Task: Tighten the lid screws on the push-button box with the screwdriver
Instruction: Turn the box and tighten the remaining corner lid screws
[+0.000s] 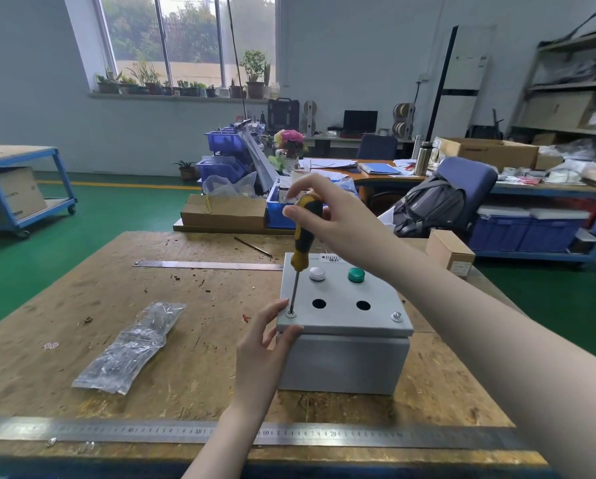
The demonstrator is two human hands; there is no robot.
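A grey push-button box (345,361) stands on the wooden workbench (186,323). Its lid carries a white button (317,273), a green button (356,274) and two empty round holes. My right hand (324,210) grips the yellow-and-black screwdriver (303,233) near the top of its handle. The shaft stands almost upright with its tip in the screw (291,314) at the lid's near-left corner. My left hand (267,337) touches that corner, fingers on the lid's top and thumb at its front edge. A second screw (397,317) sits at the near-right corner.
A clear plastic bag of parts (130,347) lies left of the box. A long steel ruler (220,432) runs along the near edge and another ruler (206,265) lies farther back. A small cardboard box (450,252) sits at the bench's right edge.
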